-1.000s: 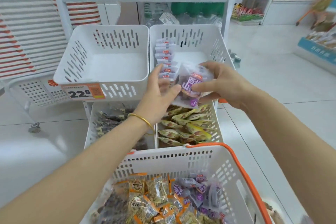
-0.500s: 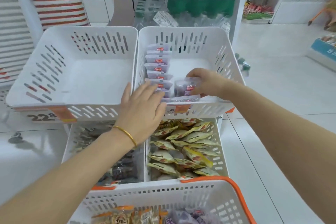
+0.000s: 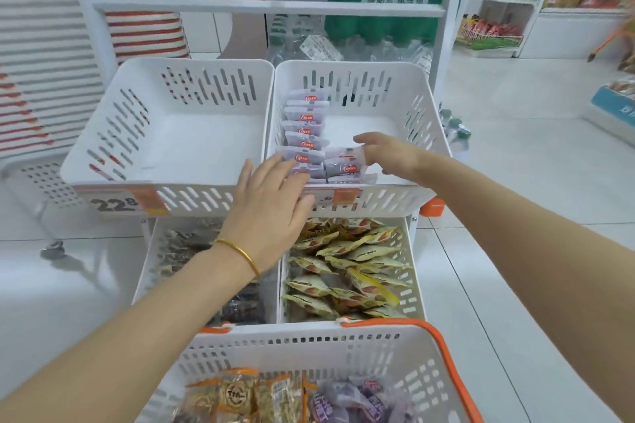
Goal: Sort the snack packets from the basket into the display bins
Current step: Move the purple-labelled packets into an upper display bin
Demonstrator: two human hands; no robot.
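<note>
Purple packet (image 3: pixel 345 163) first, since it is what has moved. A second ago the right hand (image 3: pixel 388 154) held it up in front of the upper right bin (image 3: pixel 424 120), with the left hand meeting it. Half a second ago it was going down inside. Now it stands at the bin's front edge, just beside the row of like packets (image 3: pixel 305 129) that runs along the bin's left wall, and it starts a second row there. The right hand is at the packet's top right corner with the forefinger stretched out straight above it; I cannot tell whether the thumb and other fingers are pinching that corner. The left hand (image 3: pixel 271 206) has gone from the raised packet to the front end of the first row and lies there spread, straight fingers resting on the foremost packets, gripping nothing. I judge this packet as good as placed, with the left hand steadying the row against toppling. The basket (image 3: pixel 309 335) at the lower edge of the view holds more purple packets (image 3: pixel 354 400) toward its right side and orange-trimmed packets (image 3: pixel 240 395) to their left, so a good deal of sorting remains.
</note>
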